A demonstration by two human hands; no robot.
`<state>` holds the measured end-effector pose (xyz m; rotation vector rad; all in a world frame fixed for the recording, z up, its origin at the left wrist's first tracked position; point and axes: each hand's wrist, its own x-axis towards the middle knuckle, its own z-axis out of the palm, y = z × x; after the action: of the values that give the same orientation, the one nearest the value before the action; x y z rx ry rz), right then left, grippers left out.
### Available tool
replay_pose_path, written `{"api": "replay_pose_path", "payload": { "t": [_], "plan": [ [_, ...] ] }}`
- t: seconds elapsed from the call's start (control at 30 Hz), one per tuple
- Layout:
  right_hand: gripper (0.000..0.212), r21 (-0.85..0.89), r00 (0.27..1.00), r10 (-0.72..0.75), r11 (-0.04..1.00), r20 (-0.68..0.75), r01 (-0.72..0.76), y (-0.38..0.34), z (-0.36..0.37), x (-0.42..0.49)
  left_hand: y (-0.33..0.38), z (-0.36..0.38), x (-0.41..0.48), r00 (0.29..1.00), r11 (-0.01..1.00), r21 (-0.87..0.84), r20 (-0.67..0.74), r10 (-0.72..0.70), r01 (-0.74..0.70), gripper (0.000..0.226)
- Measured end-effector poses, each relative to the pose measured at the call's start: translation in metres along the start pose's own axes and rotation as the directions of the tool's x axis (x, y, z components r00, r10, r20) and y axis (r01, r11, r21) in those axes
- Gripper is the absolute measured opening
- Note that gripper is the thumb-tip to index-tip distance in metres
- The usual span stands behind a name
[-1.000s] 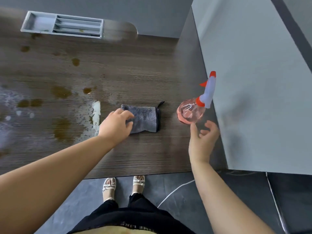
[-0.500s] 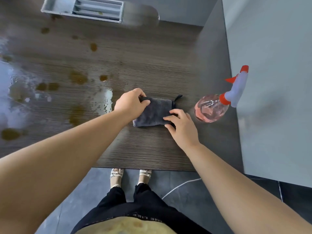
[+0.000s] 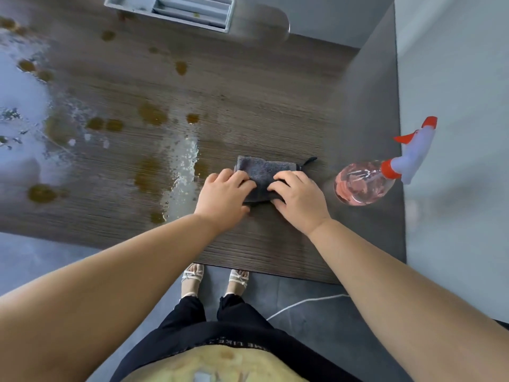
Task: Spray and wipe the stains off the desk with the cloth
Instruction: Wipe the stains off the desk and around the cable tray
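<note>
Left hand fingers curled onto left end of cloth, gripping it. Right hand fingers pressed on right end, holding cloth too. Cloth folded, flat on desk. Brown stains and wet patch left of cloth. Sprayer stands right, untouched.

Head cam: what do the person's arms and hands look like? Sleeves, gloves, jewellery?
Both forearms are bare up to the frame edge, with no sleeves in view. The left hand and right hand wear no gloves, and no rings, watch or bracelets show. No cables or markings are visible on either arm.
</note>
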<state>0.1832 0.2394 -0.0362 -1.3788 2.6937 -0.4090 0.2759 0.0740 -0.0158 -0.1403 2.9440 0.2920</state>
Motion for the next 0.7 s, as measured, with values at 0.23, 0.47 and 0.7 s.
{"api": "replay_pose_path", "payload": {
  "t": [0.23, 0.47, 0.7],
  "plan": [
    [0.014, 0.293, 0.963, 0.236, 0.919, 0.131, -0.265, -0.005, -0.054, 0.008, 0.007, -0.035, 0.005, 0.985, 0.947, -0.314, -0.125, -0.116, 0.072, 0.023],
    [0.019, 0.354, 0.893, 0.356, 0.826, 0.274, -0.438, 0.009, -0.039, -0.005, 0.010, -0.031, 0.004, 0.972, 0.920, -0.315, 0.118, -0.204, 0.231, 0.034],
    [0.056, -0.052, 0.950, -0.244, 0.965, 0.194, 0.258, -0.001, 0.014, -0.016, -0.036, -0.018, -0.042, 0.916, 0.898, -0.178, 0.079, -0.395, 0.402, 0.042]
  ]
}}
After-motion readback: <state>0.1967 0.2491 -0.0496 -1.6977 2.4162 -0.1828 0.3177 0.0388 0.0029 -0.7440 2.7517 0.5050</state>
